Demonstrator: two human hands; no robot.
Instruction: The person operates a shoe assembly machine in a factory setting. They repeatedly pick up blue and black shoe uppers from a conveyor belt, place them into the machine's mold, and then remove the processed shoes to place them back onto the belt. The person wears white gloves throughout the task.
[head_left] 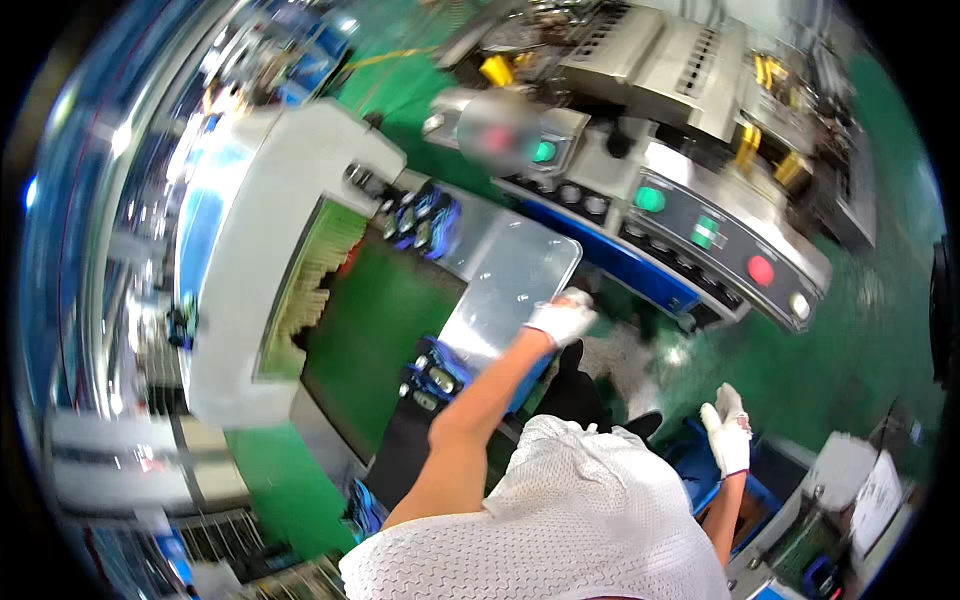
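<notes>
My left hand (563, 316), in a white glove, is stretched forward over the right edge of a shiny metal plate (512, 280). Its fingers look curled in, and whatever may be inside them is hidden. Off to the right, my right hand (728, 432), also gloved in white, is held out with the thumb apart from the fingers and nothing visible in it. Beside my left forearm lie dark blue-and-black pieces (436, 372) with silvery spots. A cluster of similar pieces (425, 220) sits at the plate's far left end.
Ahead stands a metal machine with a control panel (705, 232) bearing green and red buttons. A pale machine housing (265, 190) with a fringed opening (310, 290) is at left. Blue bins (765, 495) stand below my right hand. The floor (800, 370) is green.
</notes>
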